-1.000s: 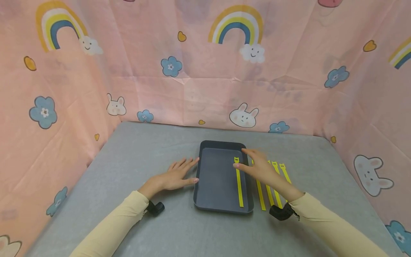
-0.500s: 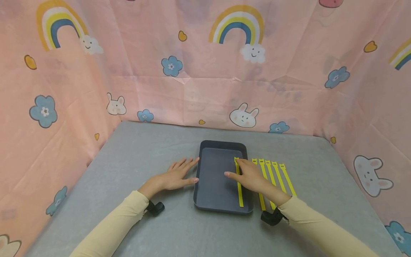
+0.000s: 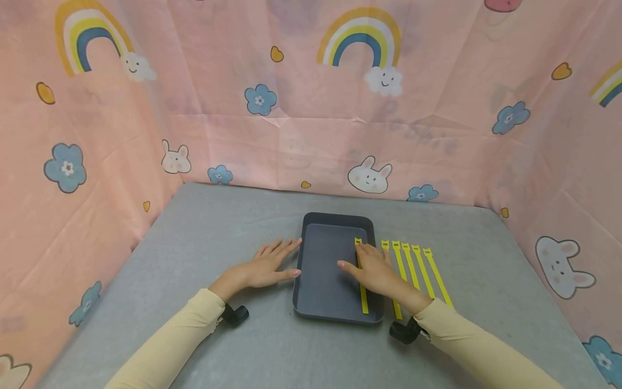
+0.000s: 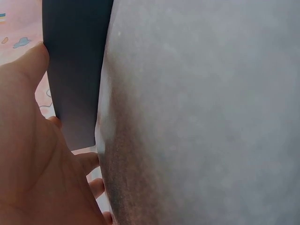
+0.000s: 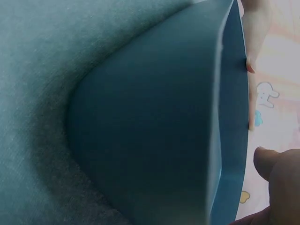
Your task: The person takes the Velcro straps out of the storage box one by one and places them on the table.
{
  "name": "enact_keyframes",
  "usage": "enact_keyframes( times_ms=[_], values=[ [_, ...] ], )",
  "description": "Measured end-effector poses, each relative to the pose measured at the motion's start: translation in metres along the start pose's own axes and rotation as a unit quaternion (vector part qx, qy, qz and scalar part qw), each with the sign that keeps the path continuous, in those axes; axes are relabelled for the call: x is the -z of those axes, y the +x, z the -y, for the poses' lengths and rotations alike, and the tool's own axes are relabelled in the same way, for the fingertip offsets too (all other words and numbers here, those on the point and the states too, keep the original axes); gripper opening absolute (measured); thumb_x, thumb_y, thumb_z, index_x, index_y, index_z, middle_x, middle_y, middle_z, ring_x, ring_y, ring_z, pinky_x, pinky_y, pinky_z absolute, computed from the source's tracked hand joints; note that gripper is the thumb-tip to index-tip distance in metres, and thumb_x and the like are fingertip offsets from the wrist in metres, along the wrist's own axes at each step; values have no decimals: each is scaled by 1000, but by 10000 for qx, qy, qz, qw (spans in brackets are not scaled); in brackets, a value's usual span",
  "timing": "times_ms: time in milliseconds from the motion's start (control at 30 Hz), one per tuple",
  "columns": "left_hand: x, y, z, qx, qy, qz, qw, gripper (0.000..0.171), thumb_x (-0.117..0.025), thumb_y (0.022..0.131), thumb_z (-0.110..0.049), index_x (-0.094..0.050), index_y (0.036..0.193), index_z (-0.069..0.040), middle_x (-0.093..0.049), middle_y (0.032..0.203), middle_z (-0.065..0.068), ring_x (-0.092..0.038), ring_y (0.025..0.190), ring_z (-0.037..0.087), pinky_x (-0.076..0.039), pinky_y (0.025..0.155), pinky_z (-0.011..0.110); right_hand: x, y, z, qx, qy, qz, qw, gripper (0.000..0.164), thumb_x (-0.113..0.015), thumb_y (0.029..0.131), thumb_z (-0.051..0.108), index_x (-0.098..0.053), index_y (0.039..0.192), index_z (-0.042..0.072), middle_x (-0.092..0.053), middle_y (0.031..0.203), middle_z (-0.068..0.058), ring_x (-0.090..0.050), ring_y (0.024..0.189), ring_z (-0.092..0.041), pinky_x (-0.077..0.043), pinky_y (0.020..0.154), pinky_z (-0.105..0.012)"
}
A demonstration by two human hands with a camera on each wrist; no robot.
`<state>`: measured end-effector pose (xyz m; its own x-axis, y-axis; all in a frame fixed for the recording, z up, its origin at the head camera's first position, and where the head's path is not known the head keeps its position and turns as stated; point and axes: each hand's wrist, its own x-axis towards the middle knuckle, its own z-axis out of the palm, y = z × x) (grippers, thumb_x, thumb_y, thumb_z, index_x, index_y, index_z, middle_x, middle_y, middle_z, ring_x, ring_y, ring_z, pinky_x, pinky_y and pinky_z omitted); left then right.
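A dark grey rectangular tray (image 3: pixel 325 275) lies between my hands. My left hand (image 3: pixel 264 270) touches its left rim, fingers spread and straight; the left wrist view has that palm and thumb beside the tray's wall (image 4: pixel 75 70). Inside the tray, along its right side, lies a yellow cable tie (image 3: pixel 364 302) with a slotted head. My right hand (image 3: pixel 376 270) reaches in across the right rim, fingertips over the tie just below its head, thumb held apart to the left. The hand hides the tie's middle. In the right wrist view only the right thumb (image 5: pixel 276 171) and hand edge show, past the tray wall.
Several more yellow cable ties (image 3: pixel 438 278) lie side by side on the grey table (image 3: pixel 243 346) right of the tray, partly under the right forearm. Pink printed cloth (image 3: pixel 291 140) walls the table at the back and both sides.
My right hand has moved from above the tray's right rim leftward and down over the tie in the tray, uncovering the heads of the ties outside. The left hand has stayed put.
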<state>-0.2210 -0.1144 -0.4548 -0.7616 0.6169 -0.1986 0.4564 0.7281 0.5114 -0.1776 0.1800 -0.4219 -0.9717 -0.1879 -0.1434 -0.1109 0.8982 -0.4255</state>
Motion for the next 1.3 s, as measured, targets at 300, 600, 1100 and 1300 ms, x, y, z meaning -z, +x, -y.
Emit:
enact_keyframes(
  times_ms=[300,600,1100,1300],
  values=[
    [0,0,0,-13,16,-35,10000,82,-39,94,-72,1,159,-41,-6,169,6,1,157,31,0,123,61,-3,3,2,-183,366,140,9991,86,-40,101,60,-30,150,-10,-33,157,-29,-24,149,-46,-2,116,-74],
    [0,0,-2,19,27,-28,10000,83,-40,94,-71,1,159,-40,-6,169,6,2,157,31,1,124,60,-5,4,2,-344,564,163,9977,94,-33,98,69,-31,151,-8,-31,158,-28,-22,150,-45,3,116,-72],
    [1,-1,-2,19,-51,42,10000,83,-40,94,-71,2,159,-39,-4,169,6,3,157,32,1,123,61,-11,10,14,-308,-168,122,9993,102,-47,87,78,-42,147,-5,-45,152,-24,-31,148,-41,2,118,-71],
    [1,0,-1,30,-28,32,10000,83,-40,95,-71,3,159,-40,-4,169,6,3,157,31,2,124,60,-7,12,9,86,-230,-206,9995,90,-52,93,66,-39,150,-2,-38,156,-23,-27,150,-43,-2,118,-71]
  ],
)
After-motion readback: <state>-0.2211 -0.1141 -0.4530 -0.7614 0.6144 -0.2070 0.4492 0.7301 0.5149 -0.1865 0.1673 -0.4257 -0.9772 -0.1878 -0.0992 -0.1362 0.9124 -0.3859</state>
